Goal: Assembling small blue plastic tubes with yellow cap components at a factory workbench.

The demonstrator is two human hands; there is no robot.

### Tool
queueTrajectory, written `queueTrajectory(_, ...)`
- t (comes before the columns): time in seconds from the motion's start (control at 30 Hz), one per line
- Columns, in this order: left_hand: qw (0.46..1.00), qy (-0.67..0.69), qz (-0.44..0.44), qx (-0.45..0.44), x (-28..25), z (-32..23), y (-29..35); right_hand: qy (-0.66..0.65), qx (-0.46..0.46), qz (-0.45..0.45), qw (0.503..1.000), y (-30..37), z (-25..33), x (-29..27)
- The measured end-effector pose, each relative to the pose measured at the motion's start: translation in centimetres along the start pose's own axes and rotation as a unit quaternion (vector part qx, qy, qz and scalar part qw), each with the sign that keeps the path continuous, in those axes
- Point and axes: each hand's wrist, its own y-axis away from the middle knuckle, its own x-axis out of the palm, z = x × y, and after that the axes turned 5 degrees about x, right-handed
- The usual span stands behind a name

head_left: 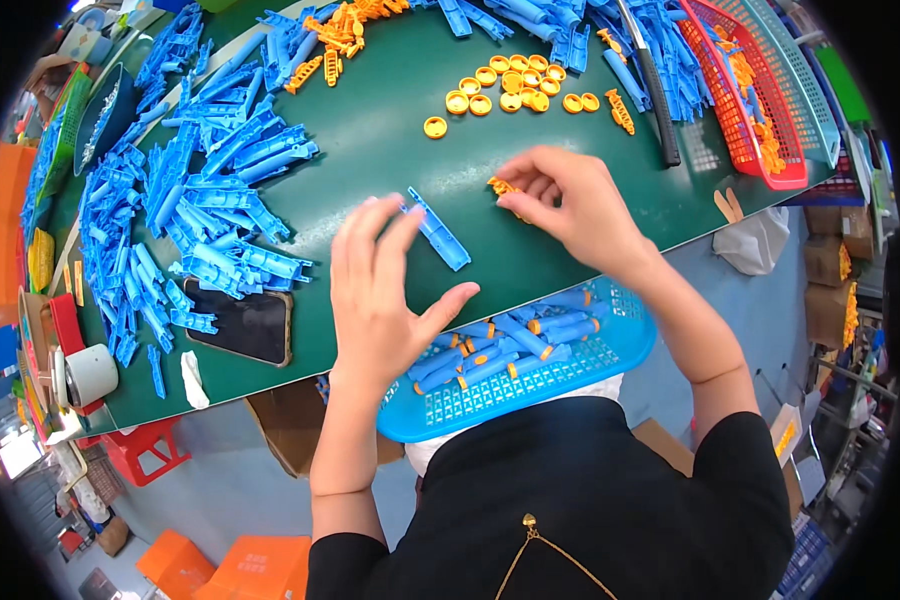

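My left hand [368,300] is open over the green table, thumb and fingers spread. Beside its fingertips lies a blue plastic half-shell [442,237], hollow side up; whether the fingers touch its far end I cannot tell. To the right of that shell, my right hand [585,210] pinches a small orange plastic part [500,187] between thumb and fingers, which partly hide it. Round orange caps [511,81] are spread out beyond my hands. Below them, at the table's front edge, a light blue basket [610,362] holds several blue tubes [520,335] with orange ends.
Blue half-shells [225,190] are heaped at the left, around a dark phone [245,320]. More blue shells and orange parts [340,30] lie at the back. A dark-handled tool [658,105] and a red basket [790,172] stand at the right. A white cup [92,373] sits far left.
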Motion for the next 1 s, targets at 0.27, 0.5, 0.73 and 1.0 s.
queueTrajectory(0.27, 0.998, 0.004, 0.031, -0.061, 1.5, -0.7, -0.6, 0.146, -0.134, -0.104, 0.975, 0.7, -0.4, 1.0)
queueTrajectory(0.5, 0.997, 0.028, 0.043, -0.05, 0.9, -0.4, -0.7, 0.12, -0.194, -0.054, 0.972, -0.8, -1.5, 0.2)
queueTrajectory(0.73, 0.998, 0.033, 0.038, -0.046, 1.6, -0.5, -0.7, 0.153, -0.207, -0.028, 0.966, -0.7, 0.9, 1.7)
queueTrajectory(1.0, 0.997, 0.036, 0.034, -0.054, 1.6, -0.5, -0.7, 0.242, -0.26, -0.063, 0.933, -1.6, 0.4, 4.3)
